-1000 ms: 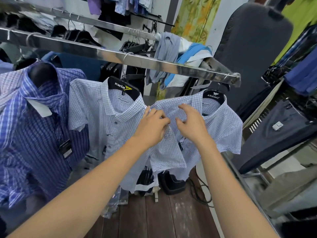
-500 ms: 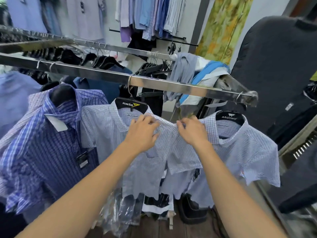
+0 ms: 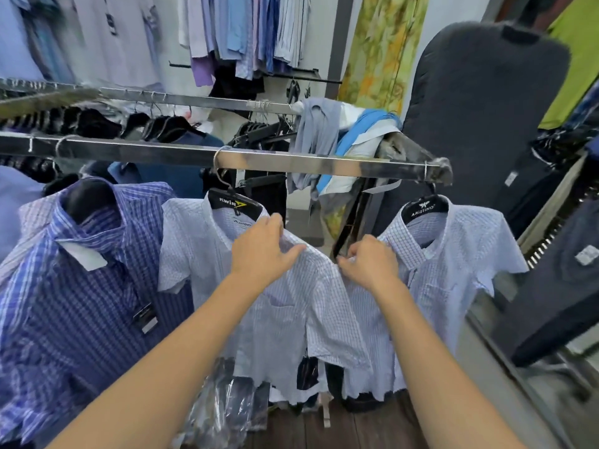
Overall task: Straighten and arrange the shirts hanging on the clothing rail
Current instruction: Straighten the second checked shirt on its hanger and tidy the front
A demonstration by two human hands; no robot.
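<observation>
Vs 0.5 s earlier, hands farther apart and a gap opened under the rail (image 3: 291,162) — left hand (image 3: 262,251) curled over the shoulder of the middle shirt (image 3: 201,254) on its KWIN hanger (image 3: 231,204), right hand (image 3: 369,264) pinching the shoulder of the end shirt (image 3: 453,254), ARISTINO hanger (image 3: 424,209).

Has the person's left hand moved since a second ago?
Yes. The left hand has climbed the pale blue checked shirt to its shoulder, closer to the fixed black KWIN hanger.
</observation>
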